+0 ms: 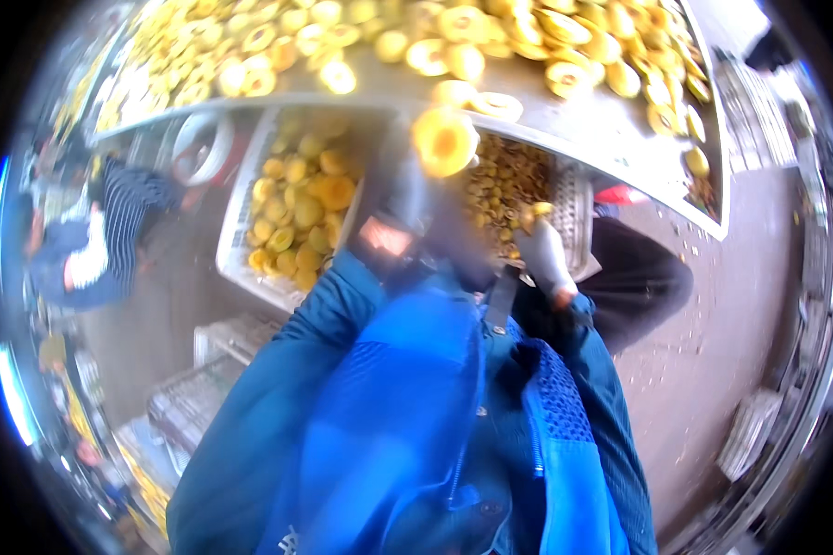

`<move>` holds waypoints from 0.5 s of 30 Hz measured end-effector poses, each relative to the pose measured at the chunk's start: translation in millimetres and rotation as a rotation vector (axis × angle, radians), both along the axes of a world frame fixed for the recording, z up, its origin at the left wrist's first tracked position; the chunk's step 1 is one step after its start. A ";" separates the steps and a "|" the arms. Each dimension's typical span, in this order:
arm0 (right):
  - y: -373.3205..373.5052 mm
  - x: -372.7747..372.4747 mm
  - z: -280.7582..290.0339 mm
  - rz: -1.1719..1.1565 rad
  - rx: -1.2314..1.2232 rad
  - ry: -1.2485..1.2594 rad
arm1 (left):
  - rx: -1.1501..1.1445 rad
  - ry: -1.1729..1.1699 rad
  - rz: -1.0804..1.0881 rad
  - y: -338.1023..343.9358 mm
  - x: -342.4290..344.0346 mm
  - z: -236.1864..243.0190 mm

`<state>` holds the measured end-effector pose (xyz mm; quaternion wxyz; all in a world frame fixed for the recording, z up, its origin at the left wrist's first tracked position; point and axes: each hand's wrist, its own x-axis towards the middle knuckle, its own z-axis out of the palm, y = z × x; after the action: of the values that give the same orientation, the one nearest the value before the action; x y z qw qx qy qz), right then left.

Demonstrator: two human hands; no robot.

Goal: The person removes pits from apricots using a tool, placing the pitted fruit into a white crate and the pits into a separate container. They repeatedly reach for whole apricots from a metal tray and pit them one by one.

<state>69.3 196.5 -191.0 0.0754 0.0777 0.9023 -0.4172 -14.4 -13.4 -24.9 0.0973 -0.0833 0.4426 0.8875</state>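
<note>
My left hand (400,190) is smeared by motion between two crates, its wrist bare below a greyish glove. At its far end, against the table rim, is a halved yellow fruit (444,141), peach-like, with its orange hollow showing; blur hides whether the fingers grip it. My right hand (548,257), in a white glove, is closed at the right side of the crate of brownish pits (504,185). A small yellow fruit piece (539,211) shows at its fingertips.
Many yellow fruit halves lie on the metal table (379,85) ahead. A white crate (238,222) of yellow fruit stands left of my left hand. Dark-trousered leg (634,277) is at right. Another person (102,231) works at far left; stacked crates (190,398) stand lower left.
</note>
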 end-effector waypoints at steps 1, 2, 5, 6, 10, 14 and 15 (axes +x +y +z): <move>15.0 7.8 -38.2 0.063 0.243 0.257 | -0.002 0.008 0.052 -7.9 2.5 3.1; -13.0 5.0 11.3 -0.191 -0.192 0.118 | -0.059 -0.027 0.076 -28.5 6.6 -4.9; -13.5 8.1 53.6 -0.378 -0.606 -0.130 | -0.074 -0.033 0.125 -83.1 21.1 -50.6; -8.2 10.7 41.4 -0.345 -0.592 -0.102 | -0.026 -0.065 0.250 -99.9 27.1 -68.5; -2.3 12.5 24.2 -0.328 -0.508 -0.208 | -0.087 -0.166 0.582 -176.4 62.0 -125.3; 0.9 12.1 26.9 -0.329 -0.445 -0.309 | -0.401 -0.188 0.622 -268.7 74.6 -216.4; 7.3 15.0 26.5 -0.342 -0.419 -0.319 | -0.452 -0.204 0.548 -278.6 65.3 -223.0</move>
<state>84.3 203.8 -164.5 0.1592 0.2758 0.7474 -0.5831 50.9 -292.0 -247.9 -0.1215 -0.3063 0.5768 0.7475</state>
